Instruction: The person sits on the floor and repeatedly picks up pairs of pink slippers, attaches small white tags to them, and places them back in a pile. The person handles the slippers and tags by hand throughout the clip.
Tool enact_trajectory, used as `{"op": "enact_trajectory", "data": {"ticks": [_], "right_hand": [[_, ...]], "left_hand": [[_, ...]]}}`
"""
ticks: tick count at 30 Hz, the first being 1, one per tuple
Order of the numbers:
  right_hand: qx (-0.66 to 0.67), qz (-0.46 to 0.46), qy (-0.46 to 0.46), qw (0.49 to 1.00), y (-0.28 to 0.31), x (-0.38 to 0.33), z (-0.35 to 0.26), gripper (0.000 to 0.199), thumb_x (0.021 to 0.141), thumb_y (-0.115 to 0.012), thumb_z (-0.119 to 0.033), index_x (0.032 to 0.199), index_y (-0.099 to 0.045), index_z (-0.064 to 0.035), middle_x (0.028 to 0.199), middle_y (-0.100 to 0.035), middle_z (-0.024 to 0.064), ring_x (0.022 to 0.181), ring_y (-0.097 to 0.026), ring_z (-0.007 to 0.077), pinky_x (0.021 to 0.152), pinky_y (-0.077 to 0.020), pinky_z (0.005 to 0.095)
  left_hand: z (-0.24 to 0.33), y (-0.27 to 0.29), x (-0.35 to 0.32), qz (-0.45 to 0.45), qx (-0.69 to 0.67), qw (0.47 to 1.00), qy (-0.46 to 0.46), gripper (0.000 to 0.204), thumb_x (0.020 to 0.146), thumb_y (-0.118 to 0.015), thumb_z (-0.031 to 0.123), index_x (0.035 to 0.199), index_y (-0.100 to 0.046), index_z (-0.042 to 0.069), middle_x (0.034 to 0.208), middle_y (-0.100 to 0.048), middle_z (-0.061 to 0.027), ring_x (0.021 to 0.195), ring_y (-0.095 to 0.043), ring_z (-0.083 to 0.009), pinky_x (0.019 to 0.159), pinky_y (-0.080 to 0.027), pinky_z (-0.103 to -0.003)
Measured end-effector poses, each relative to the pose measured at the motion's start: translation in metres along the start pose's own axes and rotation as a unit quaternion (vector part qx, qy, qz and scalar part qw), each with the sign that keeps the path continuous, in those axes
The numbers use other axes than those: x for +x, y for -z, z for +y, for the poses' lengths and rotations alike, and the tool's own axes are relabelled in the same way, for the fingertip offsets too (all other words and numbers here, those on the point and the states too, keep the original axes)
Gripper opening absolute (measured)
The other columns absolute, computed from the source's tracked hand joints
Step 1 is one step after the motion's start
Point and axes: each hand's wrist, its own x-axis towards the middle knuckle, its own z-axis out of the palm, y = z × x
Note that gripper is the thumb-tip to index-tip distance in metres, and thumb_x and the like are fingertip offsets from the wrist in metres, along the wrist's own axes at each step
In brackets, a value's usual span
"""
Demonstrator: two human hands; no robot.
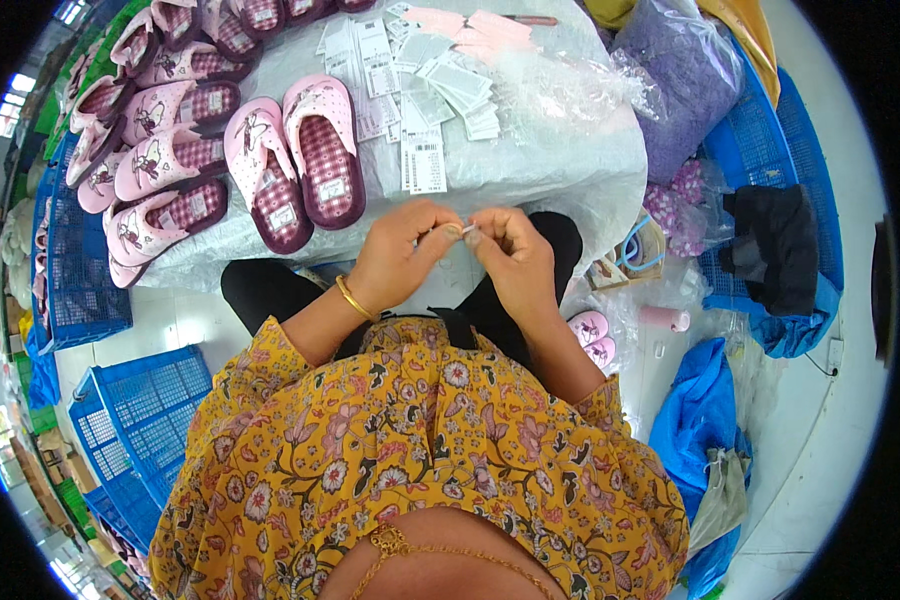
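My left hand (400, 255), with a gold bangle at the wrist, is closed in a pinch just off the near edge of the table. Fingertip to fingertip with it, my right hand (515, 258) pinches too. Between them shows a tiny whitish piece (467, 229), too small to name. Beyond my hands a printed white tag (425, 160) lies on the table covering (550, 170). To its left rests a pair of pink slippers (320, 150) with plaid insoles, toes pointing away.
Several more pink slippers (170, 160) crowd the table's left side. Loose white tags (455, 85) and pink cards (480, 30) spread at the back. Blue crates (155, 400) stand at lower left, another blue crate (800, 150) at right. A blue plastic sheet (695, 410) lies at lower right.
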Motion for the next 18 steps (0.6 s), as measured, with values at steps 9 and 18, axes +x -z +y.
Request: {"op": "enact_trajectory", "data": {"ticks": [9, 18], "right_hand": [[-0.089, -0.096, -0.014, 0.991, 0.013, -0.001, -0.007, 0.018, 0.085, -0.074, -0.011, 0.098, -0.067, 0.0003, 0.079, -0.068, 0.0039, 0.069, -0.059, 0.0056, 0.064, -0.0492, 0.0234], [-0.149, -0.06, 0.1, 0.982, 0.015, 0.017, -0.024, 0.019, 0.084, -0.074, -0.015, 0.098, -0.068, -0.0036, 0.086, -0.067, 0.0083, 0.075, -0.063, 0.0185, 0.067, -0.0499, 0.0308]], "left_hand": [[-0.011, 0.008, 0.006, -0.156, -0.154, 0.949, 0.226, 0.016, 0.094, -0.061, 0.018, 0.089, -0.063, 0.003, 0.075, -0.059, 0.0015, 0.067, -0.05, -0.0058, 0.061, -0.043, -0.025], [0.01, 0.015, 0.028, -0.123, 0.003, 0.984, 0.131, 0.017, 0.091, -0.061, 0.019, 0.09, -0.063, 0.002, 0.079, -0.062, -0.0077, 0.069, -0.059, -0.017, 0.063, -0.047, -0.031]]}}
